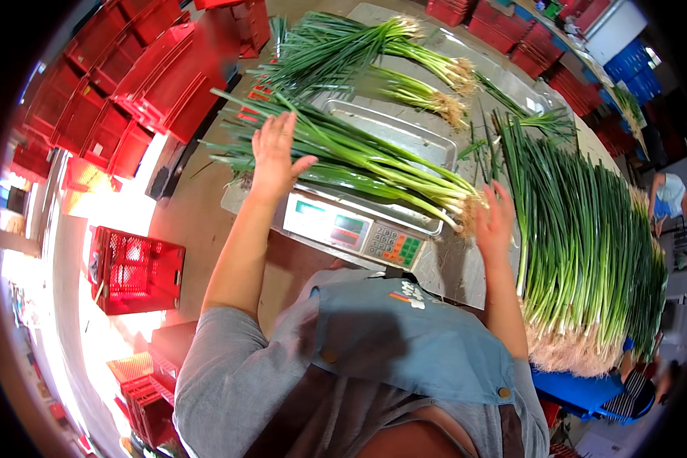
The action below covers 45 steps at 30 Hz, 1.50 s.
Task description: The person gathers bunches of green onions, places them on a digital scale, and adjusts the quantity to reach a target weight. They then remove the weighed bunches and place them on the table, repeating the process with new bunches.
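A bundle of green onions lies across the metal pan of a digital scale, its leaves to the left and its roots to the right. My left hand is laid over the leafy end, palm down, with the thumb spread away from the fingers. At the root end my right hand is upright with fingers apart, beside or touching the roots; its contact is partly hidden. The scale's display and keypad face me along the pan's near side.
More green onion bunches lie on the table beyond the scale. A large row of green onions lies to the right. Red crates stand on the floor and in stacks at left. Another person is at far right.
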### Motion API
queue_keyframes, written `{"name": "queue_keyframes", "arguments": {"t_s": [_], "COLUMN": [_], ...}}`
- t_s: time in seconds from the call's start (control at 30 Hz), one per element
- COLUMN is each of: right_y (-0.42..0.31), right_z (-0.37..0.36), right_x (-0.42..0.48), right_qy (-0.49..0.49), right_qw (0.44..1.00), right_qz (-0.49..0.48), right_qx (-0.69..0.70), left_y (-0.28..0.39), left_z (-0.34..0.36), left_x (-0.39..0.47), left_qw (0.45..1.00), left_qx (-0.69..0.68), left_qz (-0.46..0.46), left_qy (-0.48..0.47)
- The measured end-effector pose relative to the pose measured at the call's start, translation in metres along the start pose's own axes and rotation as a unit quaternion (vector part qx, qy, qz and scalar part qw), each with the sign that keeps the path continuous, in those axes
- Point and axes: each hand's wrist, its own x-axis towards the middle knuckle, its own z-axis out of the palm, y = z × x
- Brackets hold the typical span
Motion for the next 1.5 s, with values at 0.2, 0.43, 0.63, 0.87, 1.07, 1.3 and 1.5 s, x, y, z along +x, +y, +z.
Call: {"name": "queue_keyframes", "arguments": {"t_s": [0.2, 0.43, 0.63, 0.87, 1.07, 1.3, 1.5], "right_y": [0.111, 0.159, 0.127, 0.138, 0.118, 0.105, 0.102], "right_z": [-0.015, -0.003, 0.013, 0.066, 0.064, 0.058, 0.085], "right_x": [-0.091, -0.113, -0.057, -0.03, -0.018, -0.052, -0.13], "right_qy": [0.038, 0.018, -0.017, -0.081, -0.093, 0.124, 0.067], "right_qw": [0.982, 0.939, 0.856, 0.831, 0.851, 0.78, 0.952], "right_qz": [0.186, 0.329, 0.44, 0.372, 0.32, 0.418, 0.3], "right_qx": [-0.025, 0.097, 0.271, 0.406, 0.405, 0.449, 0.011], "left_y": [-0.048, -0.024, 0.044, 0.09, 0.091, 0.088, 0.088], "left_z": [-0.014, -0.006, 0.011, 0.06, 0.072, 0.073, 0.089], "left_x": [-0.038, -0.006, 0.044, 0.082, 0.077, 0.063, 0.053], "left_qw": [0.989, 0.993, 0.989, 0.898, 0.865, 0.893, 0.928], "left_qx": [-0.032, -0.072, -0.017, 0.011, -0.008, -0.039, -0.044], "left_qz": [-0.105, -0.044, 0.085, 0.237, 0.279, 0.288, 0.23], "left_qy": [0.096, 0.084, -0.117, -0.371, -0.416, -0.343, -0.291]}}
